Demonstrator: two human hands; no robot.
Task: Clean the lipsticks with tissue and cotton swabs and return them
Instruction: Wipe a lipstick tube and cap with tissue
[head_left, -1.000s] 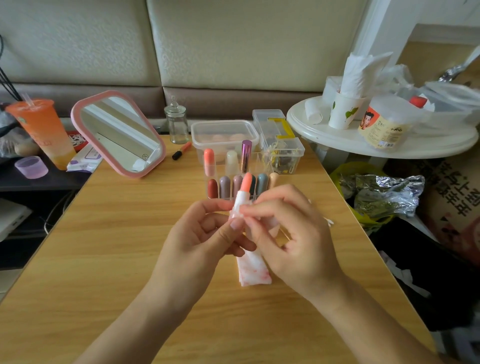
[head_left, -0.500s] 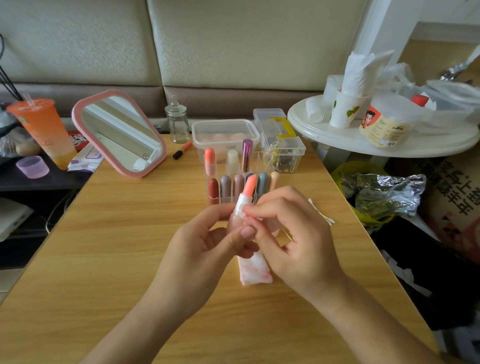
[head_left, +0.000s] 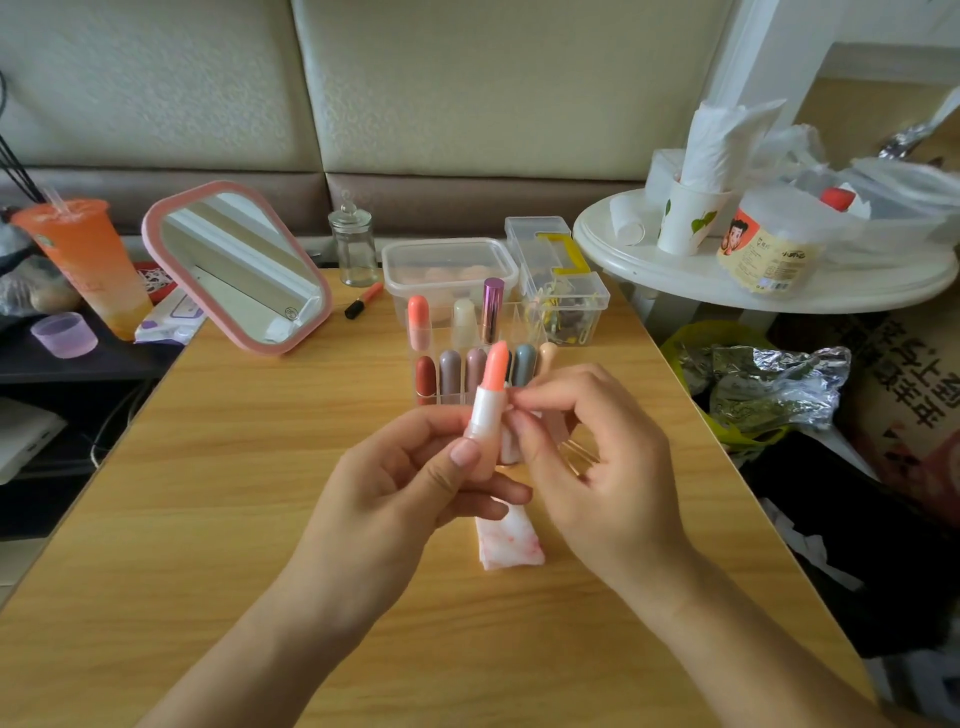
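On your wooden worktop (head_left: 218, 519), a pink-framed mirror (head_left: 236, 267) leans tilted at the far left. Just beside it to the right you have a small glass jar (head_left: 354, 249) with a lid. An orange drink cup (head_left: 85, 265) with a straw stands off the worktop's left edge. To your right, a white round side table (head_left: 675, 280) carries a paper cup (head_left: 688, 221).

Two hands: left hand (head_left: 410, 483), right hand (head_left: 597, 467), one lipstick (head_left: 488, 395) between fingertips (head_left: 465, 452), nine lipsticks in organizer (head_left: 467, 358) beyond, one tissue (head_left: 509, 543) below
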